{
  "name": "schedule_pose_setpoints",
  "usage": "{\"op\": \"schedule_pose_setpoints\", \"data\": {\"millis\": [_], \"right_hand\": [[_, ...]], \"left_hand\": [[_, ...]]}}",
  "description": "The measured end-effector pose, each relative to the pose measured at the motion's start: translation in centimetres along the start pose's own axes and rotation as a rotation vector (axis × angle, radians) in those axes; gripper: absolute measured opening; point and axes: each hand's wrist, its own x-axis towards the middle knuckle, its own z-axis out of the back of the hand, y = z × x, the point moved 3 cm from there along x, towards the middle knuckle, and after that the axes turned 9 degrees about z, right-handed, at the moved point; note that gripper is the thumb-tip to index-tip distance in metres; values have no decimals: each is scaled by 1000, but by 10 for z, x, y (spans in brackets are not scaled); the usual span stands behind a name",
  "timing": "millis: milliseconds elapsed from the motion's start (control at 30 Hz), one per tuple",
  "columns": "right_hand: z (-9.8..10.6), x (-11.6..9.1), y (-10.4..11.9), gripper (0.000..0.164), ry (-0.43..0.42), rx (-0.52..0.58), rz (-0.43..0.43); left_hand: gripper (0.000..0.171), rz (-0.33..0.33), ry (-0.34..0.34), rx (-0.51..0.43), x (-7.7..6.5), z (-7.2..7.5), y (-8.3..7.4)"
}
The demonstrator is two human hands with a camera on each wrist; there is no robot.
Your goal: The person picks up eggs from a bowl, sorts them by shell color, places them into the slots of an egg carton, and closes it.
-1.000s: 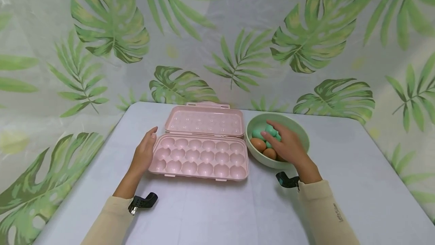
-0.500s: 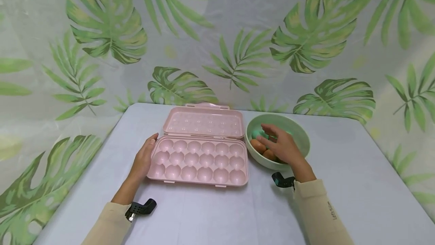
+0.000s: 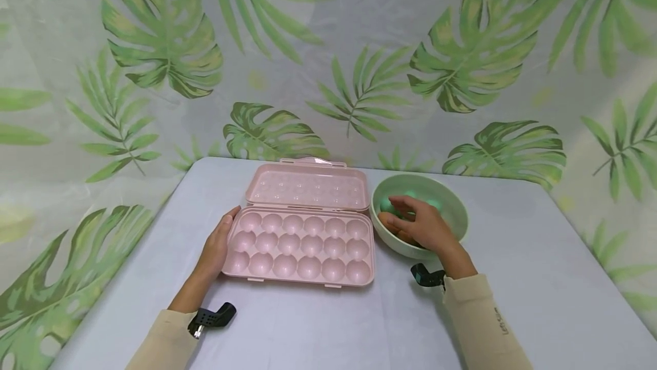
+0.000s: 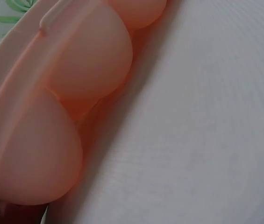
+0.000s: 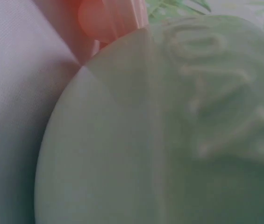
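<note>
A pink egg box (image 3: 287, 244) lies with its lid (image 3: 308, 185) folded back, its rows of round hollows bare. My left hand (image 3: 213, 247) rests along the box's left end, fingers straight and thumb at the rim. In the left wrist view the rounded undersides of the cups (image 4: 92, 58) show. My right hand (image 3: 428, 227) reaches into a pale green bowl (image 3: 457, 213), fingers loosely bent over brown eggs (image 3: 386, 220) and green eggs (image 3: 386, 204). Thumb and fingers stand apart; parts of the eggs are hidden beneath them. The right wrist view shows the bowl's outer wall (image 5: 103, 140).
A white cloth covers the table (image 3: 308, 330). The bowl stands close against the box's right side. Behind the table hangs a leaf-patterned sheet (image 3: 359, 45). A small black camera sits on each wrist, the left one (image 3: 215, 316) low over the cloth.
My right hand has come down lower into the bowl, its fingers now nearer the brown eggs. The box's front edge has shifted slightly toward me, with my left hand at its end throughout.
</note>
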Motion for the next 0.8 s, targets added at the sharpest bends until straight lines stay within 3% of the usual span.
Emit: {"op": "schedule_pose_setpoints", "data": {"millis": [233, 500, 800], "right_hand": [[-1, -3, 0, 51, 23, -31, 1], [-4, -1, 5, 48, 33, -55, 91], [-5, -2, 3, 48, 75, -194, 9]], "left_hand": [[61, -4, -6, 24, -3, -2, -1], [62, 0, -5, 17, -1, 0, 4], [65, 0, -5, 16, 0, -1, 7]]}}
